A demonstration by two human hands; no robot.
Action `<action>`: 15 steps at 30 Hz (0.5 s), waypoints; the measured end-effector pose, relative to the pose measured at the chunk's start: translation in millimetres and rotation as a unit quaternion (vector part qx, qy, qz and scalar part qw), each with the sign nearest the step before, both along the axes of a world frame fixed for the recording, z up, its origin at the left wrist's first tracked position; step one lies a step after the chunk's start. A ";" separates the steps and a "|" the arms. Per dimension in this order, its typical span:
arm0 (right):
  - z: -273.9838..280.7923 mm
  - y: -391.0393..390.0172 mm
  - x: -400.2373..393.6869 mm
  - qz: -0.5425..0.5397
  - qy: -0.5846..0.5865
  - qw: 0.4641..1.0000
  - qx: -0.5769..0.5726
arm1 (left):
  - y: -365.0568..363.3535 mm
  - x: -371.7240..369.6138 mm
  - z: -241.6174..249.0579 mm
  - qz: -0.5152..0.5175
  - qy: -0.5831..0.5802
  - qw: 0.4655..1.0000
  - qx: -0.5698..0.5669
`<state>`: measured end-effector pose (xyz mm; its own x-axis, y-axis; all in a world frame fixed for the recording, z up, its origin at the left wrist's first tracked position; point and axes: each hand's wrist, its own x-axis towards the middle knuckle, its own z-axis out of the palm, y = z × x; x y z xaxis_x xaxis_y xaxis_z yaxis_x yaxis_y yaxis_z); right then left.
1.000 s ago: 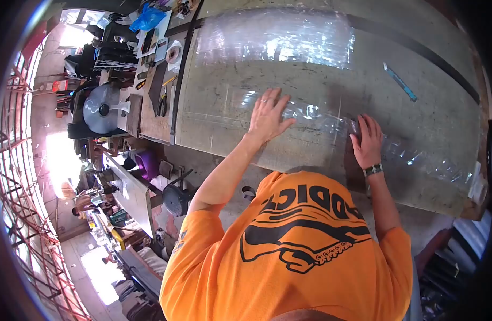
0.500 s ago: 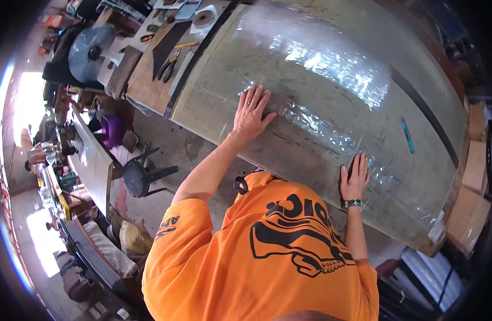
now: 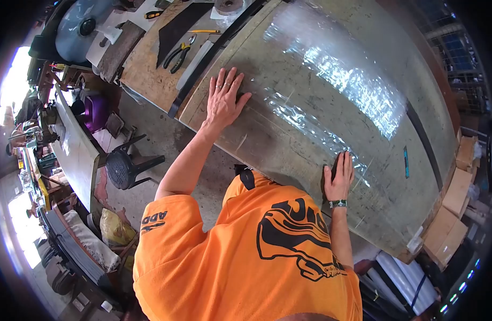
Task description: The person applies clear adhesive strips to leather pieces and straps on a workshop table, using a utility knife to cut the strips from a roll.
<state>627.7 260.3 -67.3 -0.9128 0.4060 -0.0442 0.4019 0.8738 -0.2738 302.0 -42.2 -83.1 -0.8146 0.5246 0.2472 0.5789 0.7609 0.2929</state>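
My left hand (image 3: 223,101) lies palm down with its fingers spread on the worn tabletop (image 3: 289,160), near the table's left edge. My right hand (image 3: 339,179) is also flat on the surface, fingers stretched out, its tips at the near edge of a narrow clear plastic strip (image 3: 305,122). That strip runs diagonally between the two hands, shiny and wrinkled. Beyond it a wider crinkled clear plastic sheet (image 3: 358,80) covers part of the table. Neither hand holds anything.
A blue cutter knife (image 3: 406,162) and a dark strip (image 3: 423,136) lie to the right. Pliers (image 3: 176,58) and a yellow pencil (image 3: 204,31) rest on the adjoining bench. A black stool (image 3: 123,167) stands at left; cardboard boxes (image 3: 445,232) are at right.
My left hand has slid left along the tabletop, off the end of the plastic strip. My right hand stays flat near the strip. The camera view has shifted slightly.
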 end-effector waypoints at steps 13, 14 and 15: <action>8.1 -0.6 -9.1 -0.001 -0.028 1.000 -0.008 | -1.5 -9.0 1.2 0.041 -0.012 0.999 0.029; 7.7 0.7 -7.4 -0.005 -0.028 1.000 -0.009 | -1.4 -9.3 0.0 0.043 -0.011 0.999 0.029; 7.3 2.6 -4.8 -0.009 -0.028 1.000 -0.009 | -1.4 -9.1 -0.4 0.046 -0.010 0.998 0.029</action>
